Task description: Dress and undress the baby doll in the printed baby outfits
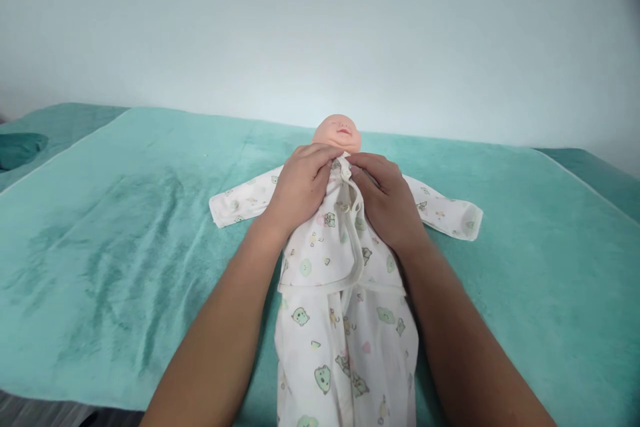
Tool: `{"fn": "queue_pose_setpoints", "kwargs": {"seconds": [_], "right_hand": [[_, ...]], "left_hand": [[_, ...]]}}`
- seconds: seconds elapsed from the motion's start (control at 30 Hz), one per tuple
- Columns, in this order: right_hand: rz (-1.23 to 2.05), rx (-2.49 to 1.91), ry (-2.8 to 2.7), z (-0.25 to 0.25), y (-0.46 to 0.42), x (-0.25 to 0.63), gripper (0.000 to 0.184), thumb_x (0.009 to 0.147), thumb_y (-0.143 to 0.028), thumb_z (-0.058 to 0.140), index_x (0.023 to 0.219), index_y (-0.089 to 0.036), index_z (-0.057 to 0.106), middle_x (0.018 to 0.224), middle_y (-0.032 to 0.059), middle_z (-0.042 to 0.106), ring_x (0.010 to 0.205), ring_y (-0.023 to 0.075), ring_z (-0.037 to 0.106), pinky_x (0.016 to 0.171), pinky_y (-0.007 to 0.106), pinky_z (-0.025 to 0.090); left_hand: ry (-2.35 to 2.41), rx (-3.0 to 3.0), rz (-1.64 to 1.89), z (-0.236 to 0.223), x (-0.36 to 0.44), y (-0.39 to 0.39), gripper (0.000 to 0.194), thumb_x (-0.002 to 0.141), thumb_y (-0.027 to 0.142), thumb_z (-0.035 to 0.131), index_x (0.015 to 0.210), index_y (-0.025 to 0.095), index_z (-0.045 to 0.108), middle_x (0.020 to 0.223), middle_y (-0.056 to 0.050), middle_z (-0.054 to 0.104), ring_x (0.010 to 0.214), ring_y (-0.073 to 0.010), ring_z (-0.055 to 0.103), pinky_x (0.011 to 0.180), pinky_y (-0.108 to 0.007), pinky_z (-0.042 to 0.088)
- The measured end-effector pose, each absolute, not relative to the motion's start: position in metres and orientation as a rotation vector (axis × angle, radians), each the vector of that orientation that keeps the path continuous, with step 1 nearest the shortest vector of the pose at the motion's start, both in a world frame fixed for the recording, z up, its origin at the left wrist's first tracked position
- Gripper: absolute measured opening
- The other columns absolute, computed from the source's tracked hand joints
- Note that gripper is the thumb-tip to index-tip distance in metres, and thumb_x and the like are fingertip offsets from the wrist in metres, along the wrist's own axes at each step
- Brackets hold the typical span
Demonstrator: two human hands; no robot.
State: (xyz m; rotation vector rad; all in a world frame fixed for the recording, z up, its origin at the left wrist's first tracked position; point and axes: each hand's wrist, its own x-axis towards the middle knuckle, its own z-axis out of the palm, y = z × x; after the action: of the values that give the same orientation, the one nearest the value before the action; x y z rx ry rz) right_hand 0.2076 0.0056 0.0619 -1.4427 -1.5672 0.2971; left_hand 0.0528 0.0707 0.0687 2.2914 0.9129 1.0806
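A baby doll (337,131) lies on its back, its head toward the wall. It wears a white baby shirt (320,250) printed with small green animals, over matching pants (325,353). Both sleeves stretch out sideways. My left hand (303,183) rests on the left of the chest, its fingers closed at the collar's edge. My right hand (385,193) is on the other side, its fingers pinching the opposite collar edge. Between them the shirt's front edges meet at the neck, while a gap shows lower on the chest. My fingertips are partly hidden in the cloth.
A teal plush blanket (125,247) with some wrinkles lies under the doll. Behind it stands a pale wall (320,27). A darker teal bundle (20,150) lies at the far left. Grey flooring (40,411) shows at the lower left.
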Motion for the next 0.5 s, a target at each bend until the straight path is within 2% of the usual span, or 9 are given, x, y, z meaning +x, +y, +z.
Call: {"fn": "queue_pose_setpoints", "kwargs": {"seconds": [0.3, 0.5], "right_hand": [[0.250, -1.504, -1.622, 0.0617, 0.0055, 0.2092, 0.031, 0.098, -0.042, 0.042, 0.109, -0.029, 0.069, 0.129, 0.0049, 0.065, 0.129, 0.0256, 0.048, 0.112, 0.047, 0.033], [0.312, -1.578, -1.685, 0.0541, 0.0094, 0.2136, 0.045, 0.100, -0.050, 0.033, 0.132, -0.033, 0.061, 0.148, 0.0029, 0.051, 0.144, 0.0272, 0.034, 0.120, 0.055, 0.021]], "left_hand": [[0.962, 2.237, 1.036, 0.0669, 0.0539, 0.0725, 0.036, 0.096, 0.019, 0.039, 0.117, 0.021, 0.069, 0.128, -0.006, 0.063, 0.123, -0.0205, 0.054, 0.110, -0.037, 0.041], [0.957, 2.221, 1.023, 0.0681, 0.0537, 0.0699, 0.037, 0.097, 0.018, 0.038, 0.122, 0.021, 0.066, 0.129, -0.006, 0.062, 0.123, -0.0196, 0.054, 0.110, -0.036, 0.041]]}}
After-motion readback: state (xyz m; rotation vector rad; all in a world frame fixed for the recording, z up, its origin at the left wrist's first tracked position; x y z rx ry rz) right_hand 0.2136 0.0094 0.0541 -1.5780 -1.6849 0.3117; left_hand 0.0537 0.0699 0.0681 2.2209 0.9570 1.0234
